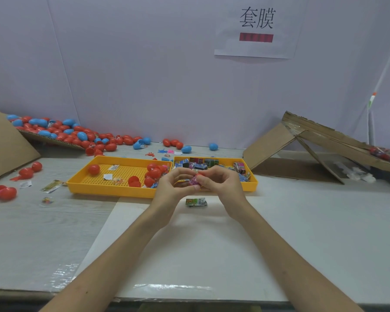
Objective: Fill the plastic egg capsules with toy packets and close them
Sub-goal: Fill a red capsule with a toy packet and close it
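Two hands meet over the near rim of the right tray in the head view. The left hand pinches a pink toy packet, and the right hand curls its fingers round a red egg capsule (mostly hidden), the two items touching. The right tray holds further packets; the left tray holds red capsules. One green packet lies on the tabletop just nearer than the hands.
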Available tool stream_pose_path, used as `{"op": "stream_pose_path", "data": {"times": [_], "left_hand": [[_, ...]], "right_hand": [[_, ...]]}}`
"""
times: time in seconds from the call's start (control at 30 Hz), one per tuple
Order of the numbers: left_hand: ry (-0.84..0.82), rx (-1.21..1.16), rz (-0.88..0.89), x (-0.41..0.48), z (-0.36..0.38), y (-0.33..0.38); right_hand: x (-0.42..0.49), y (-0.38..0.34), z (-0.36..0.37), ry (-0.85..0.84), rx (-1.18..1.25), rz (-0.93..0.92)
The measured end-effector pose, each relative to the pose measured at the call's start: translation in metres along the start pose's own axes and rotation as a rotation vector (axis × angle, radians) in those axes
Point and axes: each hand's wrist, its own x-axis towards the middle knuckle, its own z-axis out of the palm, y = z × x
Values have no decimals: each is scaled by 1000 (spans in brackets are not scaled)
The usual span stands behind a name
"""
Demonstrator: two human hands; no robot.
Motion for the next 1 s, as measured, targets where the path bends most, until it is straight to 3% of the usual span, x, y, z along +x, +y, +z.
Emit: {"op": "stream_pose_path", "data": {"times": [0.5, 0.7, 0.8, 1.0], "left_hand": [[41, 33, 3, 0, 0, 0], [11, -280, -169, -1, -3, 7], [-18, -250, -256, -2, -1, 7], [-43, -320, -227, -2, -1, 9]], "right_hand": [[-1, -1, 4, -7, -35, 26], [2, -2, -3, 5, 121, 35], [2, -3, -4, -14, 120, -4], [3, -3, -6, -16, 24, -55]]}}
